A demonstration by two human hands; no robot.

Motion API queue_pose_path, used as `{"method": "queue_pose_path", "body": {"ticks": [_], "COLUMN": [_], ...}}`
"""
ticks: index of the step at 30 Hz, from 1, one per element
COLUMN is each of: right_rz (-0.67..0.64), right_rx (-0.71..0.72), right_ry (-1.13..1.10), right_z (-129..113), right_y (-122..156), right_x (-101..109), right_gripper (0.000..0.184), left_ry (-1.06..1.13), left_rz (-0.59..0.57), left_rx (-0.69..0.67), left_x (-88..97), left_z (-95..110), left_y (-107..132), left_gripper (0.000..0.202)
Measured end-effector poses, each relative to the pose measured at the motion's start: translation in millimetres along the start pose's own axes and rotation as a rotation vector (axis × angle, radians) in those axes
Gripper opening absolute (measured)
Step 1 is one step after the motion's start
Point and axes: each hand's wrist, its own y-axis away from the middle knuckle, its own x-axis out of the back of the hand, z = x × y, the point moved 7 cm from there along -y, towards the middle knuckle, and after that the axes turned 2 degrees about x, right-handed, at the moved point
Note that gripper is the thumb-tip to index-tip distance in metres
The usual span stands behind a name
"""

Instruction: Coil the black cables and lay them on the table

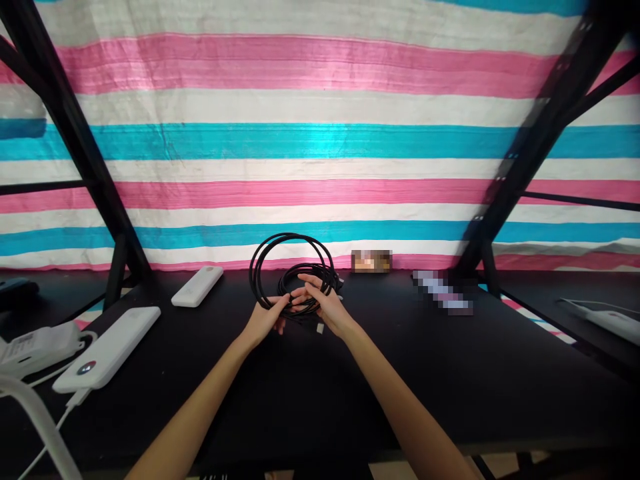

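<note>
A black cable [256, 270] is looped into a coil of several turns above the middle of the black table [300, 400]. My left hand [266, 319] grips the coil at its lower left, thumb on top. My right hand [326, 303] has its fingers closed around the lower right of the loops. The two hands nearly meet at the bottom of the coil, and fingers partly hide the strands there. Smaller loops sit inside and behind the large one. Just under my right hand shows a small pale piece [320, 328], which looks like a plug end.
Two white power banks, a smaller one [197, 287] and a larger one [113, 347], lie on the left. A white adapter [43, 348] and cables are farther left. Blurred items [371, 261] lie toward the back right. Black shelf posts [537, 140] flank a striped sheet [320, 140].
</note>
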Motion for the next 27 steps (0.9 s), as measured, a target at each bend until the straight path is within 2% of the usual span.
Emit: {"method": "queue_pose_path", "body": {"ticks": [3, 6, 11, 14, 20, 27], "right_rz": [0.17, 0.352, 0.598, 0.644, 0.643, 0.666], "right_rx": [0.056, 0.096, 0.113, 0.16, 0.26, 0.187], "right_ry": [0.108, 0.083, 0.021, 0.057, 0.18, 0.073], "right_z": [-4.0, -7.7, -13.7, -20.4, -28.0, -18.5], "right_y": [-1.5, -0.7, 7.2, 11.0, 11.9, 7.2], "right_x": [12.2, 26.1, 48.6, 52.3, 49.6, 59.2], "right_gripper": [0.042, 0.049, 0.061, 0.067, 0.051, 0.041], "left_ry": [-0.016, -0.039, -0.093, -0.111, -0.152, -0.185], "left_rz": [0.072, 0.113, 0.038, 0.013, 0.083, 0.061], "left_rx": [-0.014, -0.013, 0.013, 0.027, 0.061, 0.061], "left_x": [8.9, 15.1, 7.1, 2.1, 9.9, 11.7], "left_z": [2.4, 2.2, -0.4, -1.2, -10.7, -11.8], "left_y": [-0.5, -1.2, 0.5, 2.0, -1.3, -2.1], "left_gripper": [0.046, 0.045, 0.051, 0.05, 0.045, 0.044]}}
